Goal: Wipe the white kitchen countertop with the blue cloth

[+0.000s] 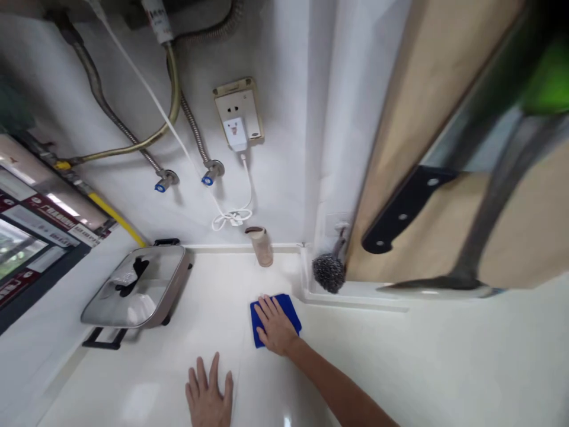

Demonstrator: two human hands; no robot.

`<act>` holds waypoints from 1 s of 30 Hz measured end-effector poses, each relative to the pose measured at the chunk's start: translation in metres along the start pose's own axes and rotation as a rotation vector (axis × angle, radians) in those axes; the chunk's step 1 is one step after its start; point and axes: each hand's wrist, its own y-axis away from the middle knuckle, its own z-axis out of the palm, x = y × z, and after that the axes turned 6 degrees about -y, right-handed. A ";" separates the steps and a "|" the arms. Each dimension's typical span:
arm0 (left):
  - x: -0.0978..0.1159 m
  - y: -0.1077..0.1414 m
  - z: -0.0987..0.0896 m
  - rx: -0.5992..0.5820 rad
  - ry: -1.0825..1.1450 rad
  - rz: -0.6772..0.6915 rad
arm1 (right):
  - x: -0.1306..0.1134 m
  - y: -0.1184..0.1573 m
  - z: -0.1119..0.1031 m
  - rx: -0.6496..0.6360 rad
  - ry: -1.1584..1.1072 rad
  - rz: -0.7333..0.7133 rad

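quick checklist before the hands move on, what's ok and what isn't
1. Right hand flat on the cloth: ok, fingers spread over it.
2. Left hand holding nothing: ok, its fingers are spread.
3. Cup apart from the cloth: ok, it is near the wall, beyond the cloth.
4. Lid on the pan: ok.
5. Knife away from both hands: ok, it is by the board.
6. Counter clean under the cloth: cannot tell, that part is hidden.
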 end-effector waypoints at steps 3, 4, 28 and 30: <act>-0.004 0.000 0.004 -0.023 0.003 -0.012 | 0.025 -0.033 0.003 0.019 0.011 0.066; -0.005 0.000 0.006 -0.023 0.004 -0.017 | 0.036 -0.043 0.003 0.031 0.020 0.106; -0.005 -0.001 0.007 -0.035 0.010 -0.027 | 0.064 -0.067 -0.005 0.096 0.136 0.407; -0.001 -0.002 0.002 -0.035 0.000 -0.032 | 0.044 -0.047 -0.006 0.057 0.130 0.380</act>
